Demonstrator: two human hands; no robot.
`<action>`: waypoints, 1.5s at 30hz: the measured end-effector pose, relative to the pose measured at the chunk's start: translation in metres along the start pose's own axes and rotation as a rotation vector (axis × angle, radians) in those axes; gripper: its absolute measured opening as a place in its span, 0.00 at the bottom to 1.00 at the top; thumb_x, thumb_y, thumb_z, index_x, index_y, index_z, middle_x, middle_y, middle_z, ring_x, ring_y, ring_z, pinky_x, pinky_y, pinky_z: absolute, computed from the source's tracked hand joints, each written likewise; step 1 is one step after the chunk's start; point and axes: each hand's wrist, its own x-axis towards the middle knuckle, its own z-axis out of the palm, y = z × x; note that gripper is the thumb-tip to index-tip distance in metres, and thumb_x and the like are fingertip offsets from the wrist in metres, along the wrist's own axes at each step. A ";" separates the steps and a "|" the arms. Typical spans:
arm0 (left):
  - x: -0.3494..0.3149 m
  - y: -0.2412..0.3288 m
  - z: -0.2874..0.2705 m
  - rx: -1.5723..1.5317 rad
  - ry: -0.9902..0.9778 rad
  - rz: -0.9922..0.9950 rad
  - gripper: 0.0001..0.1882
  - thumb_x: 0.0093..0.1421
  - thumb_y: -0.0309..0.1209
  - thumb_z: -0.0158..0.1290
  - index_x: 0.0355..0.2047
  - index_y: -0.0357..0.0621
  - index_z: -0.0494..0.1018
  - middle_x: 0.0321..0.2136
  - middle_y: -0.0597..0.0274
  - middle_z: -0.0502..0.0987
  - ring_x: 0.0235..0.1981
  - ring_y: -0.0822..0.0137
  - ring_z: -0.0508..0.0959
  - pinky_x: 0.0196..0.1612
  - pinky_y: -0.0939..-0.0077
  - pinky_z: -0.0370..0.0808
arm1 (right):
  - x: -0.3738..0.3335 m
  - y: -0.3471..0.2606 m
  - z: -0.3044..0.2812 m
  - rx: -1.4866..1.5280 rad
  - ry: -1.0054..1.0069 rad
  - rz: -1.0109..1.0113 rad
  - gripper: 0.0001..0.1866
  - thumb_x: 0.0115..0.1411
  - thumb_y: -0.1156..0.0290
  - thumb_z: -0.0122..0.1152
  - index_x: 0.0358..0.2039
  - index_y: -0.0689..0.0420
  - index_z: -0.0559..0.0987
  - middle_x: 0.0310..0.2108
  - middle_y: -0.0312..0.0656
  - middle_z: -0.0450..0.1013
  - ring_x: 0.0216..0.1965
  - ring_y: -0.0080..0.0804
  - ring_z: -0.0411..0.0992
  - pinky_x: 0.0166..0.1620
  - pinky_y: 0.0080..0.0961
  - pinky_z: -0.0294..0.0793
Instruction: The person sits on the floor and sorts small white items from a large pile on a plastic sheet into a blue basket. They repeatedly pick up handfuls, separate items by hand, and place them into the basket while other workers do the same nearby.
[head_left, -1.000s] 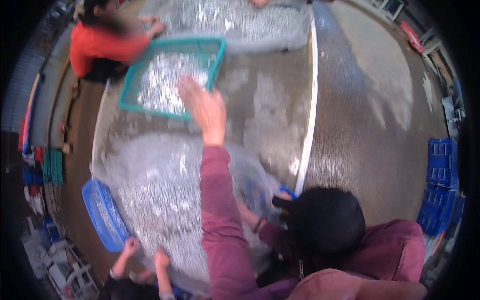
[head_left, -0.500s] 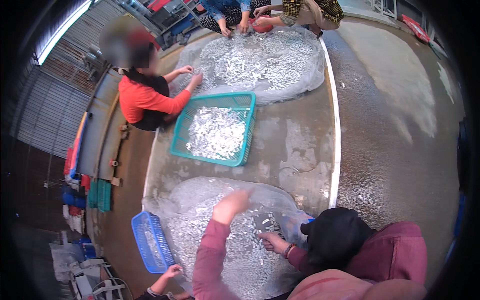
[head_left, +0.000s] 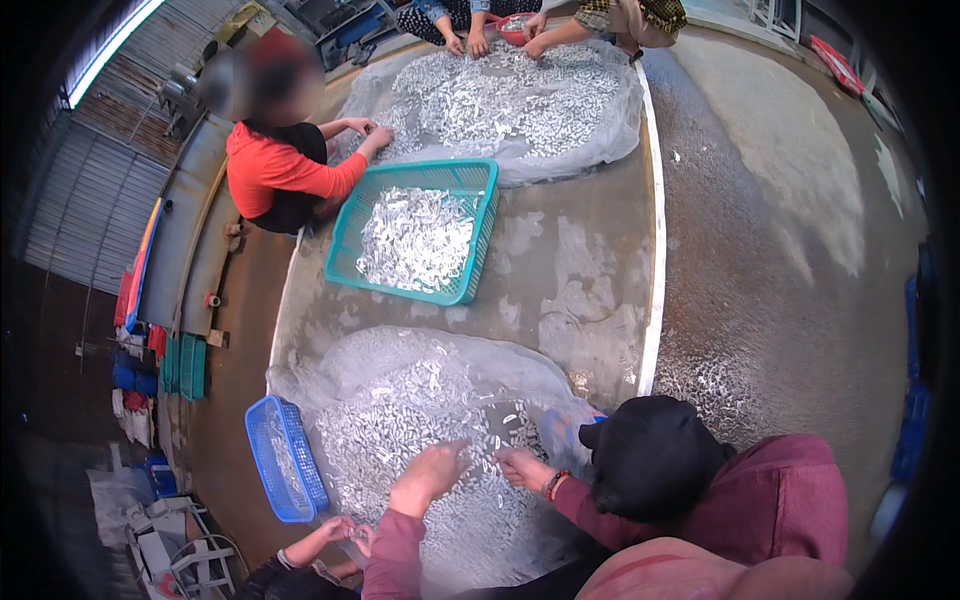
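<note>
My left hand (head_left: pixel 426 480), in a maroon sleeve, hovers low over a spread of small pale, shiny curved pieces (head_left: pixel 380 430) on sheer netting (head_left: pixel 390 352). Its fingertips blur with motion, so whether it holds a piece cannot be told. Just right of it, a co-worker's hand (head_left: pixel 522 468) with a bracelet pinches at the pieces near a dark gap. That arm appears to come from the person in a black cap (head_left: pixel 655 460) and maroon jacket, whose head covers part of it. No hand that I can tell is my right shows.
A blue basket (head_left: pixel 312 492) stands by the netting's left side, near another worker's hands (head_left: pixel 345 532). Beyond is a teal basket (head_left: pixel 345 275) heaped with pieces. Several workers crouch round a second netted spread (head_left: pixel 560 160). A white edge (head_left: pixel 652 330) borders the wet floor.
My left hand has come down from a raised position toward the pieces and the bracelet hand. The whole view has shifted slightly. At lower left, more of the other worker's hands shows.
</note>
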 end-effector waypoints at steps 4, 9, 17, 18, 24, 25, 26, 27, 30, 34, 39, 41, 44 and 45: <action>0.003 0.000 -0.012 -0.058 0.138 0.001 0.22 0.57 0.38 0.50 0.52 0.45 0.68 0.43 0.43 0.73 0.45 0.47 0.73 0.48 0.61 0.70 | 0.000 0.006 0.005 0.010 -0.003 0.027 0.10 0.63 0.63 0.48 0.29 0.55 0.71 0.09 0.26 0.48 0.08 0.16 0.43 0.12 0.19 0.41; -0.016 -0.009 -0.026 -0.152 0.362 -0.125 0.22 0.57 0.36 0.52 0.51 0.45 0.69 0.45 0.44 0.73 0.46 0.48 0.73 0.48 0.61 0.70 | 0.004 0.011 0.007 -0.001 -0.014 0.046 0.11 0.63 0.63 0.47 0.28 0.55 0.71 0.09 0.26 0.48 0.08 0.16 0.44 0.13 0.20 0.41; -0.041 -0.052 0.066 -0.363 0.361 -0.422 0.19 0.58 0.36 0.50 0.49 0.45 0.71 0.39 0.50 0.77 0.39 0.56 0.78 0.43 0.69 0.71 | 0.008 0.023 0.010 -0.063 -0.033 0.069 0.10 0.62 0.64 0.47 0.28 0.56 0.71 0.08 0.27 0.50 0.07 0.18 0.45 0.12 0.21 0.42; -0.043 -0.059 0.078 -0.433 0.358 -0.383 0.18 0.58 0.37 0.50 0.47 0.44 0.73 0.38 0.50 0.78 0.39 0.55 0.78 0.42 0.69 0.71 | 0.008 0.023 0.010 -0.065 -0.029 0.082 0.10 0.61 0.63 0.48 0.28 0.55 0.71 0.08 0.27 0.51 0.07 0.18 0.46 0.11 0.21 0.42; -0.068 -0.090 0.118 -0.554 0.498 -0.374 0.16 0.57 0.39 0.52 0.39 0.42 0.76 0.34 0.48 0.78 0.37 0.52 0.77 0.43 0.68 0.71 | 0.008 0.018 0.011 -0.147 -0.072 -0.084 0.12 0.62 0.61 0.49 0.26 0.54 0.71 0.08 0.26 0.48 0.07 0.18 0.45 0.12 0.19 0.42; -0.069 -0.098 0.123 -0.496 0.520 -0.380 0.16 0.56 0.39 0.53 0.38 0.41 0.76 0.34 0.48 0.78 0.37 0.51 0.77 0.42 0.66 0.72 | 0.009 0.015 0.011 -0.140 -0.094 0.004 0.10 0.63 0.62 0.48 0.29 0.53 0.72 0.11 0.26 0.53 0.10 0.18 0.51 0.14 0.19 0.47; -0.070 -0.105 0.134 -0.451 0.534 -0.393 0.16 0.56 0.39 0.54 0.37 0.40 0.76 0.33 0.47 0.78 0.37 0.50 0.78 0.42 0.65 0.72 | 0.011 0.009 0.008 -0.175 -0.091 0.042 0.09 0.63 0.62 0.48 0.33 0.52 0.73 0.14 0.26 0.59 0.14 0.18 0.57 0.16 0.18 0.52; -0.071 -0.114 0.147 -0.407 0.547 -0.407 0.15 0.55 0.39 0.54 0.36 0.40 0.77 0.33 0.47 0.78 0.36 0.50 0.78 0.41 0.64 0.73 | 0.012 0.009 0.008 -0.240 -0.013 -0.073 0.11 0.64 0.61 0.46 0.44 0.49 0.72 0.29 0.26 0.68 0.27 0.18 0.65 0.25 0.17 0.63; -0.047 -0.149 0.196 -0.494 0.608 -0.447 0.14 0.54 0.34 0.52 0.37 0.38 0.76 0.32 0.48 0.78 0.34 0.55 0.77 0.39 0.67 0.73 | 0.027 -0.023 -0.010 0.000 -0.146 -0.312 0.10 0.63 0.63 0.46 0.40 0.53 0.71 0.23 0.27 0.63 0.21 0.19 0.60 0.22 0.18 0.58; -0.016 -0.158 0.268 -1.022 0.803 -0.449 0.13 0.53 0.26 0.48 0.39 0.36 0.75 0.30 0.50 0.78 0.32 0.62 0.77 0.36 0.72 0.74 | 0.039 -0.058 -0.047 0.247 -0.077 -0.203 0.09 0.62 0.65 0.47 0.35 0.58 0.69 0.15 0.29 0.58 0.13 0.20 0.53 0.16 0.20 0.52; 0.040 -0.104 0.306 -1.153 0.920 -0.394 0.15 0.52 0.21 0.47 0.41 0.33 0.73 0.30 0.51 0.78 0.31 0.67 0.77 0.34 0.75 0.74 | 0.042 -0.076 -0.067 0.248 -0.023 -0.255 0.09 0.61 0.67 0.47 0.35 0.59 0.70 0.14 0.32 0.58 0.13 0.21 0.53 0.16 0.19 0.52; 0.070 -0.078 0.316 -0.973 0.926 -0.420 0.16 0.51 0.24 0.51 0.42 0.32 0.72 0.32 0.50 0.78 0.33 0.63 0.77 0.37 0.72 0.74 | 0.037 -0.072 -0.058 0.272 -0.027 -0.287 0.10 0.61 0.66 0.48 0.37 0.59 0.71 0.18 0.32 0.61 0.16 0.22 0.57 0.20 0.18 0.56; 0.105 -0.060 0.330 -0.288 1.030 -0.481 0.22 0.52 0.34 0.54 0.46 0.39 0.71 0.44 0.45 0.74 0.46 0.54 0.73 0.47 0.70 0.70 | 0.018 -0.050 -0.039 0.276 -0.154 -0.344 0.12 0.61 0.64 0.49 0.39 0.58 0.72 0.24 0.33 0.65 0.25 0.24 0.65 0.27 0.17 0.66; 0.116 -0.055 0.333 -0.403 1.001 -0.450 0.24 0.56 0.37 0.50 0.49 0.34 0.67 0.49 0.42 0.69 0.50 0.49 0.68 0.54 0.63 0.63 | 0.011 -0.039 -0.031 0.272 -0.188 -0.361 0.12 0.61 0.64 0.50 0.40 0.58 0.73 0.27 0.33 0.67 0.28 0.24 0.68 0.30 0.17 0.69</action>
